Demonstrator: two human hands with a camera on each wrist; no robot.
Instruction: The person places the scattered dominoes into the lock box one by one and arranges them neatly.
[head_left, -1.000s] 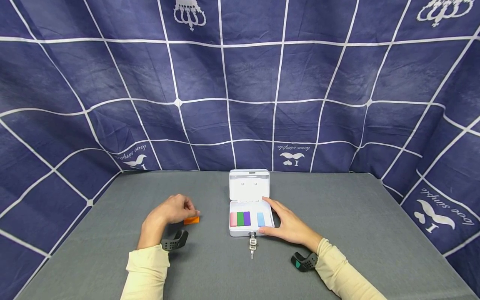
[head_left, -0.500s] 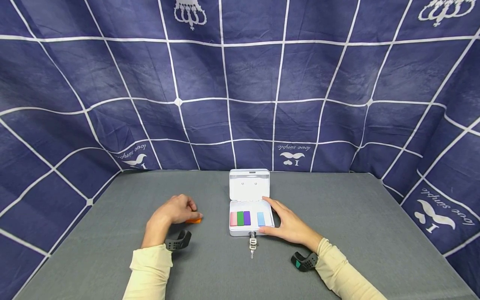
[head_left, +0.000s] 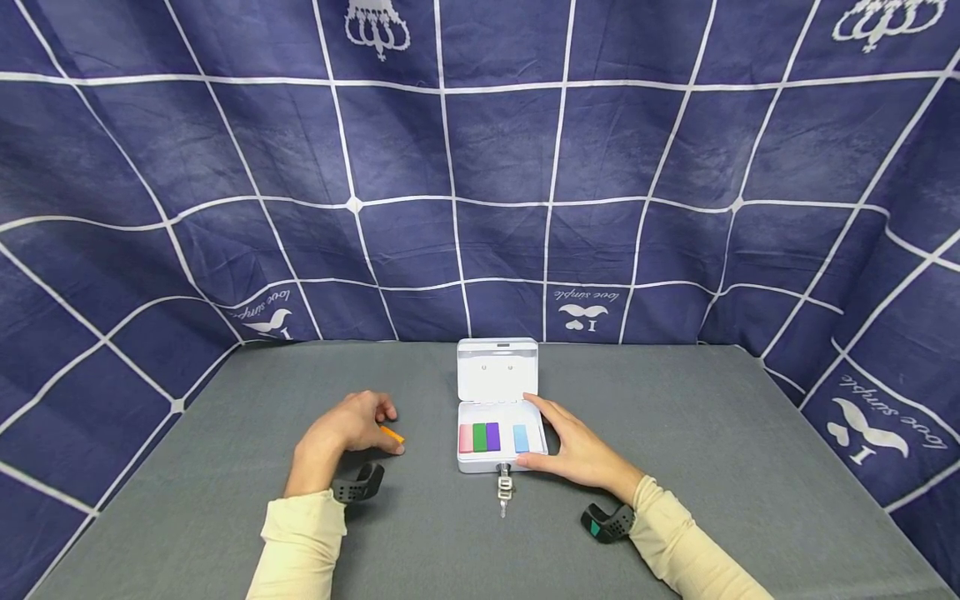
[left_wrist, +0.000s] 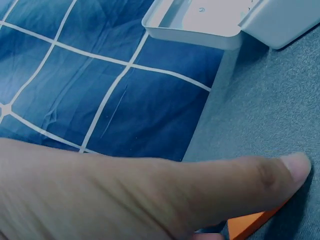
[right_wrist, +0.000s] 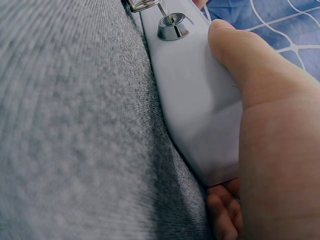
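A small flat orange block (head_left: 392,434) lies between the thumb and fingers of my left hand (head_left: 347,427), on the left of the table. The thumb lies alongside it, and a gap shows between the block and the index finger. In the left wrist view the thumb covers part of the orange block (left_wrist: 250,225). My right hand (head_left: 576,450) grips the right side of a white cash box (head_left: 480,467), thumb at the front, index finger towards the back. Its lid (head_left: 498,379) stands raised. Inside are pink (head_left: 467,438), green (head_left: 480,437), purple (head_left: 492,437) and light blue (head_left: 521,438) blocks.
Keys (head_left: 504,493) hang from the lock at the box's front, over the grey tabletop (head_left: 675,400). A blue curtain (head_left: 495,242) with white grid lines stands behind and along the sides. Black bands (head_left: 358,483) sit at both wrists.
My left hand has shifted slightly right with the orange block, which has turned and shows a narrower side. Its thumb and fingers have spread apart. The right hand and box have stayed still.
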